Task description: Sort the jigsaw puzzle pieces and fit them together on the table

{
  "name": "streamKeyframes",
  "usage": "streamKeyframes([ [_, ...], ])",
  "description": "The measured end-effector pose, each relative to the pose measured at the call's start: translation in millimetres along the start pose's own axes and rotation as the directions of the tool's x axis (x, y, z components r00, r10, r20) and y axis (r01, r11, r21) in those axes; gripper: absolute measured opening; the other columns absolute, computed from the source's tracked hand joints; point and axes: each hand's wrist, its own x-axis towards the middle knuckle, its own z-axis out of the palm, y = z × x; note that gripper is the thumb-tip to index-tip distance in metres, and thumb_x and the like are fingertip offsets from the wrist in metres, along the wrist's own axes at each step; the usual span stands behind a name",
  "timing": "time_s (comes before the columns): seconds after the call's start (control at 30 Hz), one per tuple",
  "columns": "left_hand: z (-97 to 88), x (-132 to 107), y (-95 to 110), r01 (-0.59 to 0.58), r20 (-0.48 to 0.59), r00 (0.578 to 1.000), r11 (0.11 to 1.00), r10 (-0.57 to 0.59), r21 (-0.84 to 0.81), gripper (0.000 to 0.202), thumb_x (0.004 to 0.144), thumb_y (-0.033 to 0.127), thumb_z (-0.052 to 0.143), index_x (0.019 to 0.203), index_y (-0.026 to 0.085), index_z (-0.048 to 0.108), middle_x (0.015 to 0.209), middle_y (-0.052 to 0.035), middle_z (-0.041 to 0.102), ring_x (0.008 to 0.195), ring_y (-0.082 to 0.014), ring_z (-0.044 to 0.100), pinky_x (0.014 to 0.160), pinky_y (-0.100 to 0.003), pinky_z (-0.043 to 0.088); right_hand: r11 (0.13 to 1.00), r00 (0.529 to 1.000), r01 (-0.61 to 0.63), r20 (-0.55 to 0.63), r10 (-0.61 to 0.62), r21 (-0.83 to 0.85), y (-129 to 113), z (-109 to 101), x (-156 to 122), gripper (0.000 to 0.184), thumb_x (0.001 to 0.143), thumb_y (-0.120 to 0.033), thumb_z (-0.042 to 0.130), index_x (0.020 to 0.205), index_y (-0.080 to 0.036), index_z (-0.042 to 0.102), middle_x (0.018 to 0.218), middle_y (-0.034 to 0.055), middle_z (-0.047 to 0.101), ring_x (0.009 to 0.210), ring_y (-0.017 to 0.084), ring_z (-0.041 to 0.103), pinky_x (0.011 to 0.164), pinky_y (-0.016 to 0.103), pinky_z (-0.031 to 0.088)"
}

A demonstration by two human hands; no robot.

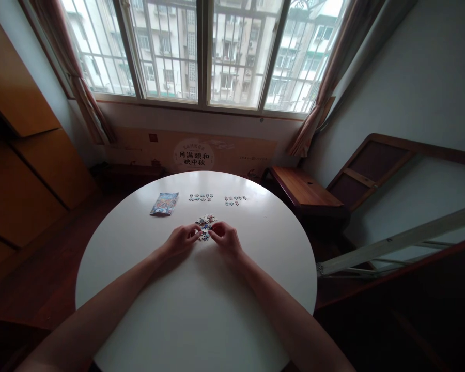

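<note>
A small heap of jigsaw puzzle pieces [206, 219] lies near the middle of the round white table, some face up in colour, others pale. My left hand [183, 238] reaches in from the left, its fingers curled and closed at the heap's edge; what they pinch is too small to make out. On the other side, my right hand [227, 238] has thumb and forefinger closed at a pale puzzle piece. Beyond the heap, loose pieces are set out in two groups of short rows, a left group [200, 197] and a right group [235, 200].
A colourful printed packet [165, 204] lies on the table [186, 310], left of the rows. Past the table's right edge stands a low wooden bench [306, 186]. A printed cardboard panel [232, 150] leans below the barred window, and wooden cabinets [31, 181] stand at left.
</note>
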Motion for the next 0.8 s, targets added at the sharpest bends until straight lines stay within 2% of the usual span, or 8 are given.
streamKeyframes([
  [0.1,0.0,-0.1,0.8,-0.005,0.015,1.0,1.0,0.006,-0.017,0.033,0.087,0.042,0.046,0.088,0.016,0.066,0.056,0.0034,0.055,0.051,-0.0085,0.046,0.052,-0.018,0.031,0.964,0.997,-0.077,0.034,0.07,0.256,4.7,2.6,1.5,0.027,0.073,-0.035,0.064,0.091,-0.016,0.059,0.067,0.0018,0.065,0.057,0.014,0.06,0.054,0.026,0.05],
  [0.2,0.5,0.3,1.3,-0.014,0.014,1.0,0.999,0.015,-0.043,0.033,0.087,0.042,0.046,0.091,0.016,0.067,0.056,0.003,0.055,0.052,-0.0085,0.046,0.052,-0.018,0.032,0.935,0.992,-0.115,0.08,0.093,0.334,7.8,3.1,3.3,0.025,0.071,-0.032,0.065,0.089,-0.016,0.06,0.066,0.0017,0.065,0.055,0.013,0.059,0.051,0.025,0.049],
  [0.43,3.1,1.5,-1.1,-0.06,-0.022,0.998,0.995,0.059,-0.084,0.032,0.085,0.038,0.05,0.101,0.015,0.066,0.054,0.0049,0.051,0.05,-0.0073,0.044,0.052,-0.017,0.032,0.967,0.989,-0.071,0.143,0.037,0.245,9.4,-0.3,4.6,0.021,0.074,-0.025,0.058,0.092,-0.015,0.065,0.068,0.0014,0.063,0.057,0.011,0.055,0.056,0.022,0.046],
  [0.8,5.9,0.8,-7.9,-0.144,-0.02,0.989,0.99,0.144,-0.001,0.024,0.084,0.03,0.054,0.098,0.017,0.068,0.057,0.0037,0.056,0.051,-0.0057,0.045,0.054,-0.016,0.034,0.99,0.979,0.002,0.203,-0.031,0.139,10.0,-0.3,2.8,0.023,0.077,-0.021,0.053,0.095,-0.015,0.066,0.072,0.0013,0.063,0.064,0.012,0.057,0.063,0.024,0.046],
])
